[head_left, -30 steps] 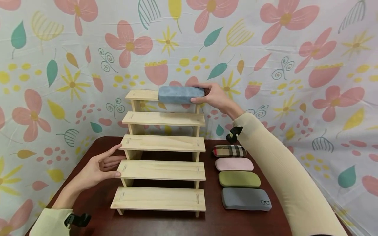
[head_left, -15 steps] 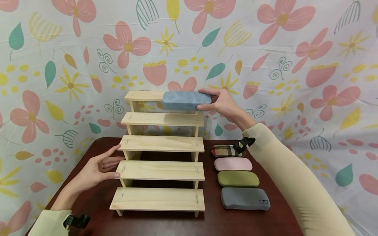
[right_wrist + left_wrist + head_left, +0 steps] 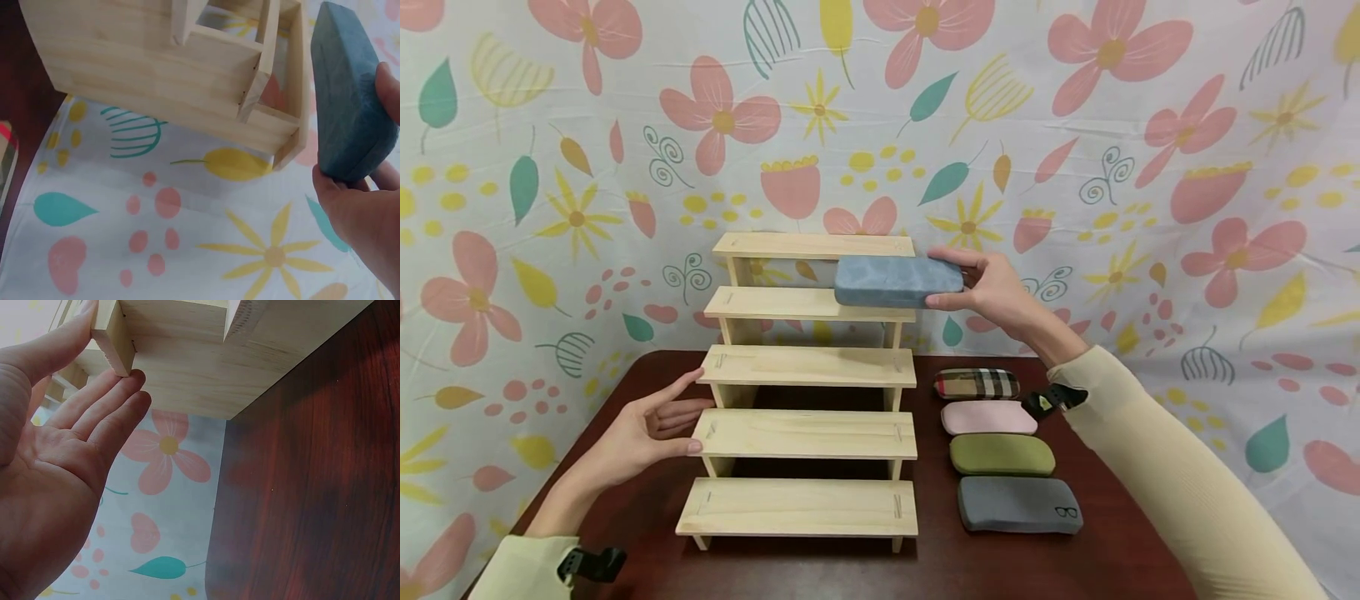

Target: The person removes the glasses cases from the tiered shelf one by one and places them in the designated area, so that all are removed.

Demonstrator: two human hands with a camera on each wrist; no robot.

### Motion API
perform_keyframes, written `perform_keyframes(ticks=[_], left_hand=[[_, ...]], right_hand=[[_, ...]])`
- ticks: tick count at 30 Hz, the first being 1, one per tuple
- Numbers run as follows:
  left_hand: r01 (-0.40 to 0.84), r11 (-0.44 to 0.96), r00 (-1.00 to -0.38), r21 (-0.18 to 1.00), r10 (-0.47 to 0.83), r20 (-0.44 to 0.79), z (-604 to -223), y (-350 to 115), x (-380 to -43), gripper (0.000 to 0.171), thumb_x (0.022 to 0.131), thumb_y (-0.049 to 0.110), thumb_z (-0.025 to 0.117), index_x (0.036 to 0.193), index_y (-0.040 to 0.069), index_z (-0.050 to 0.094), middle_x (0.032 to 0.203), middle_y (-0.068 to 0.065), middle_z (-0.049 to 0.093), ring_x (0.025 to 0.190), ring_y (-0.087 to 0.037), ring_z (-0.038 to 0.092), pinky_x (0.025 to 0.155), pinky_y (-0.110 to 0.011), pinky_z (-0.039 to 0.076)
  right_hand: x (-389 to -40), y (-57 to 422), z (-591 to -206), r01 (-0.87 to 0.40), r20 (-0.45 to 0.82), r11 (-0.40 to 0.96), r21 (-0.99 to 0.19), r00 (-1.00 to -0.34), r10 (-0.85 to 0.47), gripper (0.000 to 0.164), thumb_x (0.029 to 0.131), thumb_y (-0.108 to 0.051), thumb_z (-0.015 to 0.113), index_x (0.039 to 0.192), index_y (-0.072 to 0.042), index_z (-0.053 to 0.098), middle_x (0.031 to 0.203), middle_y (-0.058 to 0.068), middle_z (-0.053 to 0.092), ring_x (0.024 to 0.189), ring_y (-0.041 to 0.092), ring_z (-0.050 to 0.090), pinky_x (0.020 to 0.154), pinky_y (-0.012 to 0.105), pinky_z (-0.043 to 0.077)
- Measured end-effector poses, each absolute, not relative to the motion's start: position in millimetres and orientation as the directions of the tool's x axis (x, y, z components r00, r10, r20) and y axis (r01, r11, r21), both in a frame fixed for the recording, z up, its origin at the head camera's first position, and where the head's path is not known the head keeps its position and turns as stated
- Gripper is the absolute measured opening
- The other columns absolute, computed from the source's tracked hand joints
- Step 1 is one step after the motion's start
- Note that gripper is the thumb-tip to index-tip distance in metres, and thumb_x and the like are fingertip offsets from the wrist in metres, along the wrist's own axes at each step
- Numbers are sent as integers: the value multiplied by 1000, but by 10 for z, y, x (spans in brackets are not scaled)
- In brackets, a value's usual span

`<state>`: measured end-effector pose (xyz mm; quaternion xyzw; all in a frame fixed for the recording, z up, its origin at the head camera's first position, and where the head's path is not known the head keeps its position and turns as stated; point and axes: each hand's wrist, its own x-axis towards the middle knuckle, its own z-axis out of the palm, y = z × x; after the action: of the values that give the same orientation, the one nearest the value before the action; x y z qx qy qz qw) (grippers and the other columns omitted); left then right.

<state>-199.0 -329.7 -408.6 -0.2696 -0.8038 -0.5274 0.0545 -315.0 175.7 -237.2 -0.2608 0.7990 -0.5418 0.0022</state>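
A light blue glasses case [image 3: 895, 281] is held by its right end in my right hand [image 3: 988, 287], thumb in front and fingers behind. It overlaps the second-highest step of a wooden tiered stand [image 3: 808, 433] in the head view. The right wrist view shows this blue case [image 3: 347, 94] apart from the stand's side [image 3: 162, 69]. My left hand [image 3: 643, 429] touches the stand's left side with straight fingers, index tip at the middle step and thumb at the step below. The left wrist view has its fingertips [image 3: 134, 378] against a step's end.
Right of the stand, a column of glasses cases lies on the dark red table [image 3: 775, 575]: plaid [image 3: 977, 383], pink [image 3: 988, 417], green [image 3: 1002, 454] and grey [image 3: 1020, 504] with a glasses print. A flowered cloth [image 3: 880, 125] hangs behind.
My right hand has brought the blue glasses case off the top step, forward, down and to the right. The left hand stays at the stand's side.
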Motion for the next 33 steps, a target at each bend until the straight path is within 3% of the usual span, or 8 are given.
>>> perform_keyframes(ticks=[5, 8, 11, 13, 19, 24, 30, 33], left_hand=[[491, 290, -848, 821, 376, 374, -4070, -3283, -1981, 98, 87, -8, 83, 168, 12, 31, 150, -21, 56, 129, -13, 63, 95, -26, 57], [485, 293, -851, 824, 374, 368, -4067, -3277, -1976, 98, 87, -7, 83, 168, 12, 31, 149, -27, 55, 129, -13, 63, 95, -26, 57], [476, 300, -857, 827, 368, 360, -4073, -3271, -1972, 99, 86, -4, 85, 168, 14, 32, 147, -30, 56, 129, -14, 63, 96, -27, 56], [475, 303, -858, 826, 368, 359, -4077, -3271, -1971, 99, 86, -4, 85, 168, 14, 32, 145, -31, 57, 129, -15, 64, 97, -27, 56], [496, 299, -846, 815, 379, 375, -4074, -3278, -1976, 99, 86, -7, 83, 168, 12, 31, 144, -33, 56, 129, -14, 64, 97, -26, 56], [503, 296, -842, 812, 380, 383, -4075, -3280, -1973, 99, 86, -9, 82, 168, 11, 30, 148, -24, 57, 129, -13, 63, 96, -27, 57], [501, 277, -839, 820, 386, 383, -4073, -3277, -1967, 98, 87, -10, 82, 168, 10, 30, 150, -12, 59, 130, -14, 63, 93, -28, 58], [501, 273, -838, 821, 389, 382, -4073, -3276, -1966, 98, 87, -10, 81, 168, 10, 30, 150, 0, 59, 130, -15, 63, 93, -28, 59]], right_hand=[[-3063, 1909, -2433, -439, 302, 317, -841, -865, -400, 70, 90, -10, 86, 153, -13, 58, 128, 7, 62, 80, 17, 51, 68, 26, 47], [-3008, 2005, -2474, -431, 294, 319, -844, -870, -395, 70, 90, -12, 86, 153, -13, 58, 116, 6, 62, 75, 18, 46, 67, 26, 49], [-2940, 2101, -2518, -410, 279, 310, -858, -877, -391, 70, 90, -11, 86, 154, -12, 57, 112, 9, 63, 81, 19, 56, 73, 25, 55], [-2898, 2164, -2543, -401, 272, 300, -866, -879, -391, 71, 90, -9, 85, 155, -11, 56, 128, 11, 65, 92, 21, 61, 77, 25, 55], [-2798, 2361, -2612, -411, 286, 282, -867, -874, -393, 69, 91, -6, 84, 155, -10, 56, 145, 12, 56, 105, 23, 61, 84, 25, 56], [-2724, 2529, -2682, -416, 286, 290, -862, -871, -399, 71, 92, -7, 84, 156, -10, 54, 158, 14, 48, 123, 18, 58, 91, 22, 54], [-2616, 2733, -2766, -409, 268, 361, -838, -885, -381, 72, 92, -12, 84, 157, -9, 53, 166, 12, 39, 154, 26, 32, 103, 12, 42], [-2575, 2823, -2807, -407, 264, 381, -831, -889, -374, 72, 92, -12, 85, 156, -8, 52, 165, 13, 39, 157, 29, 24, 105, 8, 37]])
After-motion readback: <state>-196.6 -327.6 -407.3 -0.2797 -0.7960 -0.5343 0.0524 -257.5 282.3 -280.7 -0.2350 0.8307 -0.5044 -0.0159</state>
